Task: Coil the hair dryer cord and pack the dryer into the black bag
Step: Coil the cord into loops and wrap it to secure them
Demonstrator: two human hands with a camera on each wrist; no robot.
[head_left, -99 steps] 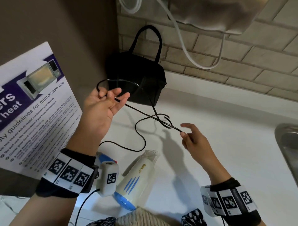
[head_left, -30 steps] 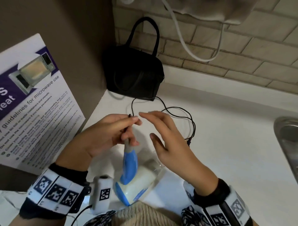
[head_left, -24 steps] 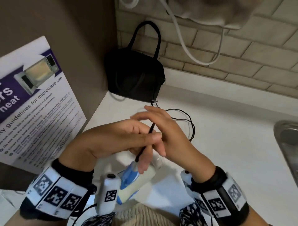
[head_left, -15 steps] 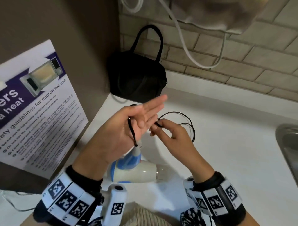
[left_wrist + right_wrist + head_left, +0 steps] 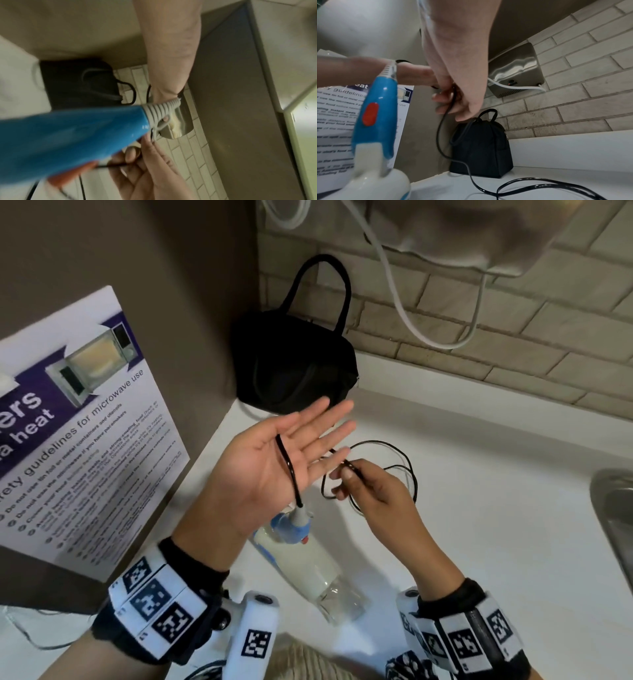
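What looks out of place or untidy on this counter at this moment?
The thin black cord lies in loose, uneven loops on the white counter, not yet coiled. The blue-and-white hair dryer is outside the black fabric bag. Nothing looks spilled or damaged.

A shared kitchenette or pantry corner, the kind found in a workplace or dormitory.

A printed poster (image 5: 78,419) with a picture of a microwave and the heading "guidelines for microwave use" hangs on the brown side wall, listing rules for heating food, which points to a communal space and not a private home. The back wall (image 5: 513,330) is pale brick-pattern tile. A brushed-steel box (image 5: 515,71) with a vent grille, a small sensor and a white hose (image 5: 404,313) is mounted on it above the white tabletop (image 5: 496,508). At the right edge, the rim of a stainless-steel sink (image 5: 613,508) is set into that tabletop.
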